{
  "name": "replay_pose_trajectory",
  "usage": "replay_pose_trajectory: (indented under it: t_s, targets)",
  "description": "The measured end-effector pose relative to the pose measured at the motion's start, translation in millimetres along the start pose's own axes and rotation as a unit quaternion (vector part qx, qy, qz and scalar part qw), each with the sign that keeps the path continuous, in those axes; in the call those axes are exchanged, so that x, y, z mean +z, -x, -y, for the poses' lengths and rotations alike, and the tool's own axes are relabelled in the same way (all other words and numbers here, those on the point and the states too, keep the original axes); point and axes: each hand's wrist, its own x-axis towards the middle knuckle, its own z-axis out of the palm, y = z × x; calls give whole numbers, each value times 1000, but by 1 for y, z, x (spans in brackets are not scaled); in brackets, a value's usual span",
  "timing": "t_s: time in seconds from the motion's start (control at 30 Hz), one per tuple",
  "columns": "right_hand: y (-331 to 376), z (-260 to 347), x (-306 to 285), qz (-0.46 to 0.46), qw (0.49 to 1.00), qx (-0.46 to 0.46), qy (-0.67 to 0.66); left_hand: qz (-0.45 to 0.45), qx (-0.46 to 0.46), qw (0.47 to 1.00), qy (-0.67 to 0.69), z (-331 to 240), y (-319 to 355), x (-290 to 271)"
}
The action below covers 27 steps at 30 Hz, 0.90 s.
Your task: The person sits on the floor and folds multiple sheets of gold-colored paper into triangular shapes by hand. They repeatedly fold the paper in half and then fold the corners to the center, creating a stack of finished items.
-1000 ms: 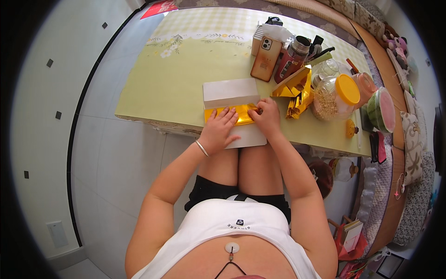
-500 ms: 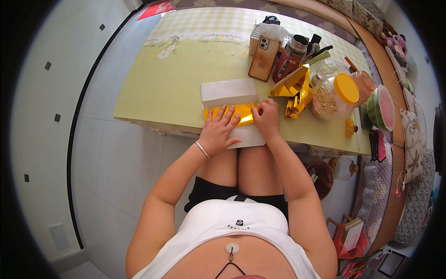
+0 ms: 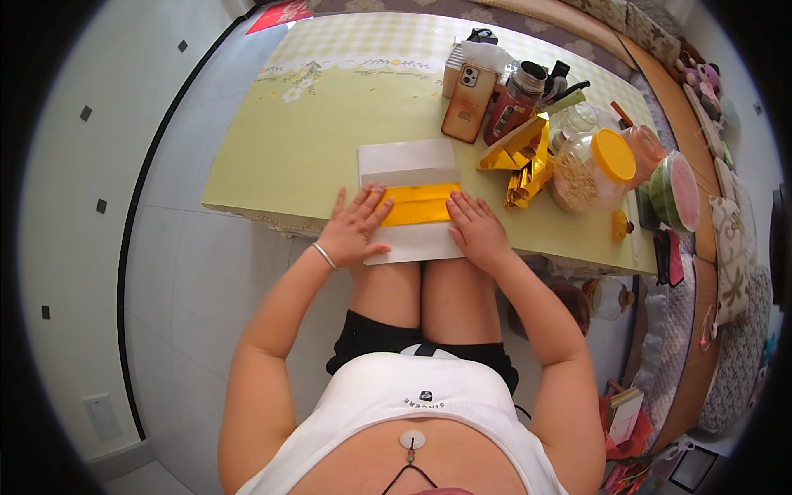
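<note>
Foil, left hand and right hand flat on it
Grip's unclenched both sides; probably light, slick, creases easily, so take the edges.

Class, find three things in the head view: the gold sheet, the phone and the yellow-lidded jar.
Gold sheet (image 3: 421, 205), head view: middle of its shiny face.
Phone (image 3: 469, 105), head view: middle of its back.
Yellow-lidded jar (image 3: 580, 173), head view: its clear side wall.

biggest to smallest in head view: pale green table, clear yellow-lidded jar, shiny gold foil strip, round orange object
Pale green table
Clear yellow-lidded jar
Shiny gold foil strip (visible part)
Round orange object
</note>
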Motion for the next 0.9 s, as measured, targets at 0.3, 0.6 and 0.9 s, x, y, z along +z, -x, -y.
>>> replay_pose_trajectory:
  t_s: [0.3, 0.6, 0.9]
  targets:
    - [-37, 9, -18, -48, 984, -96, 140, -140, -23, 987, -72, -14, -23, -23]
    - [-37, 57, -9, -82, 962, 88, -247, -329, -122, 913, 206, -82, -30, 1]
    - [-29, 47, 4, -184, 976, -93, -73, -219, -266, 908, 237, -71, -50, 2]
